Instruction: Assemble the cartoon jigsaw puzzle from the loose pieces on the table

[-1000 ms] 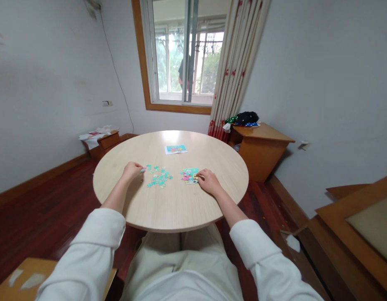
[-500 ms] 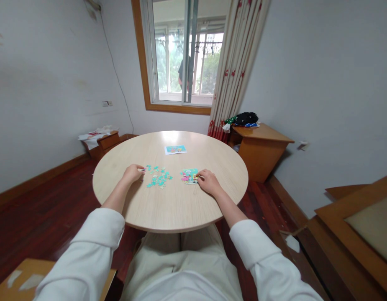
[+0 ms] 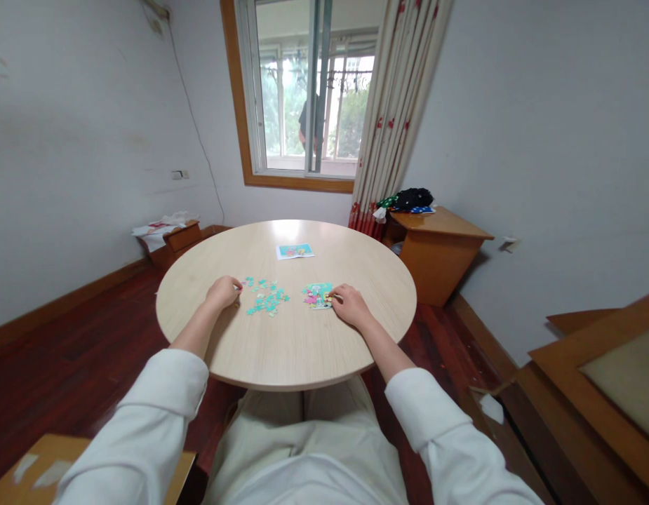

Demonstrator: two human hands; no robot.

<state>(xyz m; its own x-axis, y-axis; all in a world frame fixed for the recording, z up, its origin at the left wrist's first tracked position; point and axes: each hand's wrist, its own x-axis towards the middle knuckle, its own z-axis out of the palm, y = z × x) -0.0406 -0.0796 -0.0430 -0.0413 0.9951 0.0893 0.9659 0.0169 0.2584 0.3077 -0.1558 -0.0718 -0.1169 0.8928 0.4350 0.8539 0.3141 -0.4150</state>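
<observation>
My left hand (image 3: 224, 292) rests at the left side of a spread of loose turquoise jigsaw pieces (image 3: 267, 301). Its fingers are pinched on a small jigsaw piece, mostly covered by the fingertips. To the right lies a joined section of the jigsaw puzzle (image 3: 318, 295), with turquoise, pink and yellow parts. My right hand (image 3: 350, 304) is closed at that section's right edge, thumb and forefinger gripping there; the fingers partly hide this edge. Farther back on the table lies a printed picture sheet (image 3: 295, 251) in similar colours.
Everything lies on a round light-wood table (image 3: 292, 351). Behind it are a window (image 3: 308, 91) and a curtain (image 3: 390, 119); a person (image 3: 311, 125) shows through the glass. A wooden cabinet (image 3: 440, 259) with cloths on top stands at the back right.
My left hand's fingers have drawn in slightly, covering more of the small piece. The right hand and the joined puzzle section stay in place.
</observation>
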